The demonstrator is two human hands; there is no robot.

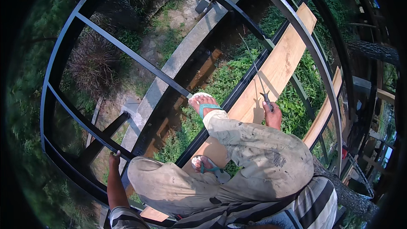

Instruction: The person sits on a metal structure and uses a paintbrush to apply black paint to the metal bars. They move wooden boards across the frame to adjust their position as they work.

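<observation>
My right hand [273,116] is closed around the dark handle of a welding electrode holder [266,98]. A long thin rod [252,65] sticks out of its jaws, pointing away and slightly left over a wooden plank [271,72]. The rod's far tip appears to touch nothing. At the lower left, my left hand [114,157] grips a dark steel beam [87,123], its fingers partly hidden. I sit high on the frame with my knees bent. One sandalled foot [203,103] rests by a thin crossbar [135,61]; the other [205,165] is on the plank.
Below the open frame lie green plants [229,80], soil and a concrete ledge [169,65]. A curved-looking steel beam [316,51] passes on the right. Farther right are a second plank [326,106] and a tree trunk [375,51]. Wide gaps separate the beams.
</observation>
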